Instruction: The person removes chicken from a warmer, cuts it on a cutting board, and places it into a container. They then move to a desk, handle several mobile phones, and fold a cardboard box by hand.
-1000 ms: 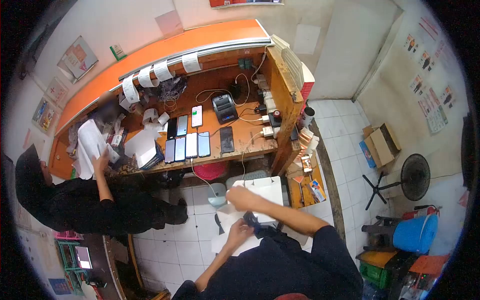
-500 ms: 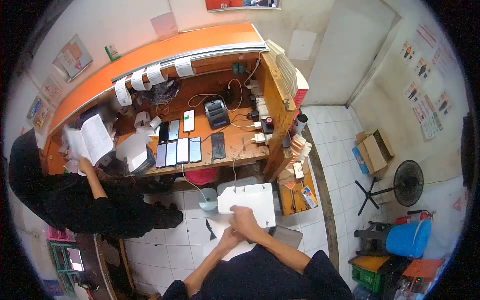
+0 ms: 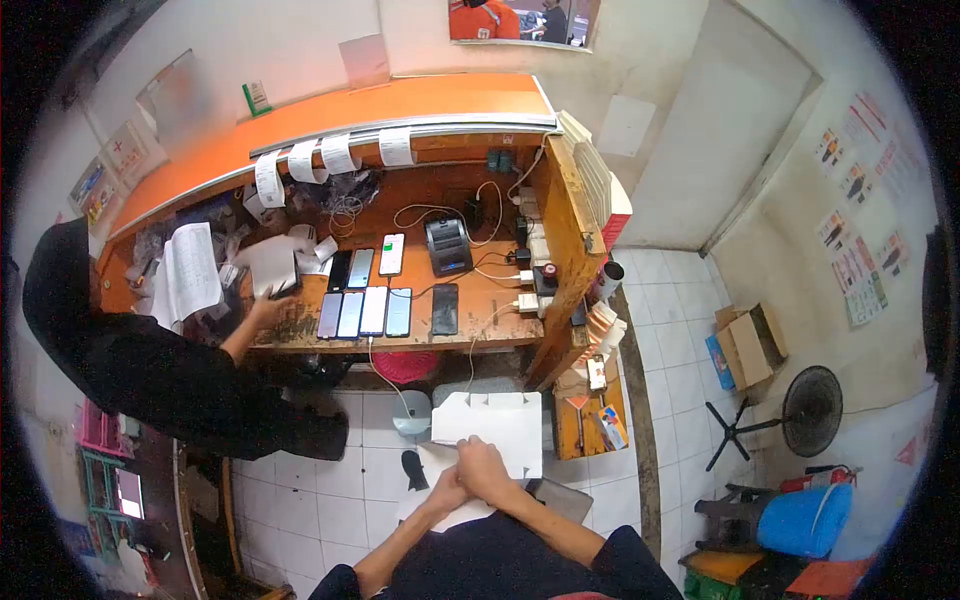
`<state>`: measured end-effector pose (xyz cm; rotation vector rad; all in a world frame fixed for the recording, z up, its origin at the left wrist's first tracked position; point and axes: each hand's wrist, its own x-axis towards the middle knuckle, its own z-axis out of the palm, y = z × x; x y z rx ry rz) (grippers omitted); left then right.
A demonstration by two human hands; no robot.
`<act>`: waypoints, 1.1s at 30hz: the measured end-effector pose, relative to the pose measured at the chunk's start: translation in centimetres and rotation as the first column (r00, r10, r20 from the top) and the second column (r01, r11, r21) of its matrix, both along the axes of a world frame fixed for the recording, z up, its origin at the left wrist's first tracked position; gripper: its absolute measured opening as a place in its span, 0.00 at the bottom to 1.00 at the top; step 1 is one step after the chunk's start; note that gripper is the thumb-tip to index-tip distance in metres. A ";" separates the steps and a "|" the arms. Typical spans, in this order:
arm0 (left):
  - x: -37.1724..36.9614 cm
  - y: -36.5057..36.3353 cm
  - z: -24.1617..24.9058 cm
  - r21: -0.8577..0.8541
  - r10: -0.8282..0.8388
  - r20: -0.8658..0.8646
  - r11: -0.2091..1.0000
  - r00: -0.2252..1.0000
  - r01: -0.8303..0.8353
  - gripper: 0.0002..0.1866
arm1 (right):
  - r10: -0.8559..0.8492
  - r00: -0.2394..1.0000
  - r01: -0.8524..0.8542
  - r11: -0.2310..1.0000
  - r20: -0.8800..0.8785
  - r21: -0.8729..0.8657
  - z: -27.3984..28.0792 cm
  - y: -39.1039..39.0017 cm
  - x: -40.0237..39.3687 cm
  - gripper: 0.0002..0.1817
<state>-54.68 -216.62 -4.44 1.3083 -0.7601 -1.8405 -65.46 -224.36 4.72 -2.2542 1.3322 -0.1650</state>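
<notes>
Both of my hands meet over a white sheet of card [image 3: 500,420] with notched edges, which lies low in front of me. My right hand [image 3: 482,470] is closed, its fingers bent toward the sheet; what it may grip is too small to make out. Beside and slightly below it, my left hand [image 3: 449,488] is closed too, pressed against the right one, and its grip is hidden. More white card [image 3: 470,512] shows beneath my wrists. A small dark object [image 3: 411,468] sits just left of my hands.
A person in black [image 3: 170,390] stands left at the desk, one hand near a stack of paper [image 3: 273,268]. Several phones [image 3: 373,310] and a black printer [image 3: 447,246] rest on the desk. A fan [image 3: 811,411] and a blue stool [image 3: 805,520] stand right.
My right hand has come down and in against the left. The co-worker's hand has moved right, from the open notebook to the paper stack. The camera view has shifted.
</notes>
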 end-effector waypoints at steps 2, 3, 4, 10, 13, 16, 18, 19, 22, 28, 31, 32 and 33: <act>0.1 -0.3 0.7 0.019 0.009 -0.039 1.000 0.999 -0.008 0.27 | 0.014 1.000 -0.014 1.000 0.016 -0.008 -0.2 0.2 -0.3 0.12; 0.0 -0.3 0.9 0.016 0.014 -0.040 1.000 0.999 -0.014 0.27 | 0.020 0.999 -0.019 1.000 0.036 -0.014 -0.3 0.4 -0.4 0.14; 0.1 -0.3 1.1 0.037 0.033 -0.070 0.999 0.997 -0.030 0.27 | 0.024 0.999 -0.023 1.000 0.038 -0.017 -0.4 0.4 -0.5 0.14; 0.2 -0.3 -0.2 -0.046 -0.035 0.034 0.998 0.999 0.037 0.28 | 0.018 0.999 -0.019 1.000 0.027 0.018 -0.8 0.3 -1.3 0.15; 0.0 -0.3 1.1 -0.129 -0.035 0.111 0.990 0.993 0.049 0.25 | 0.019 1.000 -0.018 0.994 -0.003 0.105 0.0 0.4 -1.7 0.16; 0.4 -0.3 0.6 -0.133 -0.032 -0.016 0.991 0.999 0.030 0.20 | -0.027 0.989 0.014 0.996 0.142 0.091 0.2 -0.4 -3.2 0.19; 0.2 -0.4 1.7 -0.096 -0.022 -0.049 0.995 0.999 0.018 0.13 | -0.055 0.960 0.070 0.997 0.276 -0.045 -1.4 -0.9 -4.0 0.21; -0.1 -0.7 2.8 -0.135 -0.011 0.016 0.991 1.000 0.013 0.11 | -0.076 0.925 0.039 0.993 0.373 0.107 -2.8 -1.3 -4.2 0.22; -0.1 -0.6 3.7 -0.198 0.032 -0.007 0.980 0.999 -0.032 0.18 | -0.078 0.916 -0.022 0.970 0.395 0.242 -1.5 -1.4 -3.9 0.23; 1.4 -2.5 8.1 -0.276 -0.006 0.483 0.948 0.876 0.158 0.33 | -0.097 0.841 0.033 0.991 0.532 0.130 -1.2 -5.1 -5.4 0.25; 3.2 -3.8 14.8 -0.449 0.242 0.517 0.893 0.821 0.019 0.27 | -0.091 0.776 0.001 0.990 0.624 0.143 4.0 -7.0 -5.8 0.29; 4.9 -4.5 16.7 -0.615 0.374 0.588 0.783 0.718 0.096 0.30 | -0.012 0.755 -0.102 0.986 0.656 0.136 6.3 -7.4 -5.1 0.30; 6.2 -5.7 18.0 -0.752 0.500 0.597 0.620 0.627 0.223 0.33 | 0.047 0.729 -0.163 0.981 0.683 0.107 8.1 -7.7 -5.1 0.30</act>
